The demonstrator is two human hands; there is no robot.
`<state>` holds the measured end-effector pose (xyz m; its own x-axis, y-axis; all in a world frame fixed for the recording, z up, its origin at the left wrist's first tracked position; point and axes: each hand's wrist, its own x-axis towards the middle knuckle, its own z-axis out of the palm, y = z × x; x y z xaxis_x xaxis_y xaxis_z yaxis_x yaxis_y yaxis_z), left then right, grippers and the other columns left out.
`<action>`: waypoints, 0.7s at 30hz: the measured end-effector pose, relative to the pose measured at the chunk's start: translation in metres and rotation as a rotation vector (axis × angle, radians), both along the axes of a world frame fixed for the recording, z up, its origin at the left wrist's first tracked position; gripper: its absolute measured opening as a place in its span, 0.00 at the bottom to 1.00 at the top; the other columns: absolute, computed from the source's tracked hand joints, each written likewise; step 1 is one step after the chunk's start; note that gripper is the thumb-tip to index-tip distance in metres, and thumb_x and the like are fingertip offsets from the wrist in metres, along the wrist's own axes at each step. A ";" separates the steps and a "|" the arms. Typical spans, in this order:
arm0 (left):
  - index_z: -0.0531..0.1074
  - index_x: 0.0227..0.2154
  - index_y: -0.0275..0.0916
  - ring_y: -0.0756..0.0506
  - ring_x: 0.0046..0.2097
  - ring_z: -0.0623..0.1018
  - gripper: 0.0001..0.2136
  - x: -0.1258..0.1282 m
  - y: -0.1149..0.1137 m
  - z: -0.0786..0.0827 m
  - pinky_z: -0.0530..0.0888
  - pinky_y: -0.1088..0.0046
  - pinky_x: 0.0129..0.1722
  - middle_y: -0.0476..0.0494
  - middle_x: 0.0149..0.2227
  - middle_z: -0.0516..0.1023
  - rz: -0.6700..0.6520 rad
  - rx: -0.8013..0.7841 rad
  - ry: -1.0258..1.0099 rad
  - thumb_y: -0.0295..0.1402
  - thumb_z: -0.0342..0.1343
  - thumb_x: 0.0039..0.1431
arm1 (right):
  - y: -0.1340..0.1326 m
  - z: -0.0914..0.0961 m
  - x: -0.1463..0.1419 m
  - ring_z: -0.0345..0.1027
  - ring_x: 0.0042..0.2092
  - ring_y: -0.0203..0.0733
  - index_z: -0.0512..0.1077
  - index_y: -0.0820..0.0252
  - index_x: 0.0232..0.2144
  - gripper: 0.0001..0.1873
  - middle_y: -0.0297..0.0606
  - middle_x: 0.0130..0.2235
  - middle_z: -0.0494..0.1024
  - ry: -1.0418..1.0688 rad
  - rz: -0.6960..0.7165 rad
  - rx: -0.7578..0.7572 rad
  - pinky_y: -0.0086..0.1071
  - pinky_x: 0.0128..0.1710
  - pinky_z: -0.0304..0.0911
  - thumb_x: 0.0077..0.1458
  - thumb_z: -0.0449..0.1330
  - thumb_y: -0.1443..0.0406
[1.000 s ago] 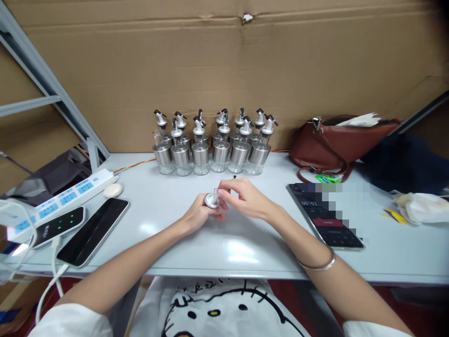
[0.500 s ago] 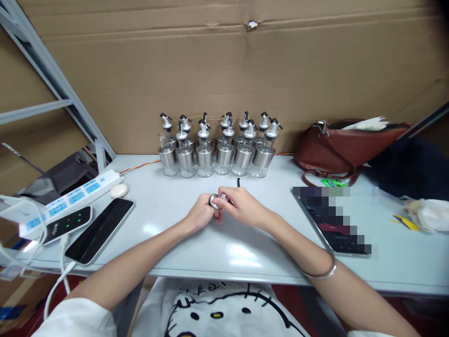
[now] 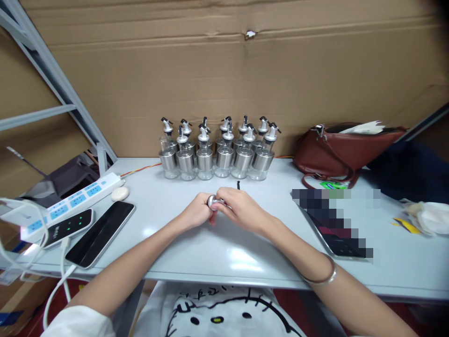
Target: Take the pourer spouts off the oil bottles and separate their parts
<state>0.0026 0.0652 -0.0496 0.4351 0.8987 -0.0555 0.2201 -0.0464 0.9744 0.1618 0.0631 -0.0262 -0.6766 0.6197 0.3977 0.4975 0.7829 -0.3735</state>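
My left hand (image 3: 198, 210) and my right hand (image 3: 242, 208) meet above the middle of the table, both closed around one silver pour spout (image 3: 211, 201). Its round end faces left, while my right fingers cover much of the rest. Just beyond my right hand a small black piece (image 3: 238, 185) shows; what it belongs to is unclear. Behind the hands stand several glass oil bottles (image 3: 204, 160) with steel bands, in two rows. Most carry silver pour spouts with black levers, but the front-left bottle (image 3: 169, 161) has a bare glass neck.
On the left lie a power strip (image 3: 77, 200), a phone (image 3: 101, 234), a black device with green lights (image 3: 68, 228), a white round case (image 3: 119, 194) and white cables. A brown bag (image 3: 336, 152), a partly blurred tablet (image 3: 336, 234) and wrappers (image 3: 435, 217) occupy the right.
The spout has turned a little between my fingers, and both hands have shifted slightly left. The bottles stand as before; the whole view has tilted slightly.
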 end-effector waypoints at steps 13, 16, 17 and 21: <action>0.62 0.05 0.38 0.53 0.14 0.63 0.11 -0.017 0.002 0.011 0.60 0.77 0.18 0.49 0.08 0.64 -0.284 -0.063 0.193 0.30 0.45 0.37 | -0.004 0.000 -0.004 0.59 0.30 0.40 0.66 0.60 0.29 0.17 0.38 0.27 0.70 -0.077 0.070 0.247 0.31 0.31 0.53 0.65 0.45 0.60; 0.62 0.07 0.38 0.52 0.15 0.64 0.13 -0.013 -0.001 0.009 0.61 0.76 0.20 0.49 0.10 0.64 -0.195 0.034 0.208 0.31 0.42 0.40 | -0.003 0.002 -0.003 0.60 0.29 0.39 0.66 0.60 0.28 0.17 0.38 0.27 0.70 -0.057 0.020 0.275 0.31 0.31 0.52 0.65 0.45 0.59; 0.61 0.07 0.38 0.52 0.16 0.63 0.12 -0.010 -0.002 0.008 0.61 0.76 0.21 0.49 0.10 0.63 -0.147 0.078 0.206 0.31 0.41 0.41 | -0.003 0.004 -0.003 0.59 0.29 0.39 0.65 0.59 0.27 0.17 0.37 0.27 0.70 -0.053 0.002 0.292 0.31 0.31 0.52 0.65 0.45 0.59; 0.57 0.12 0.38 0.52 0.21 0.61 0.08 0.002 -0.004 0.011 0.58 0.76 0.24 0.52 0.15 0.62 0.056 0.311 0.165 0.29 0.43 0.43 | -0.009 0.014 -0.003 0.59 0.28 0.38 0.63 0.59 0.25 0.15 0.35 0.25 0.71 -0.019 -0.065 0.403 0.33 0.35 0.51 0.64 0.46 0.63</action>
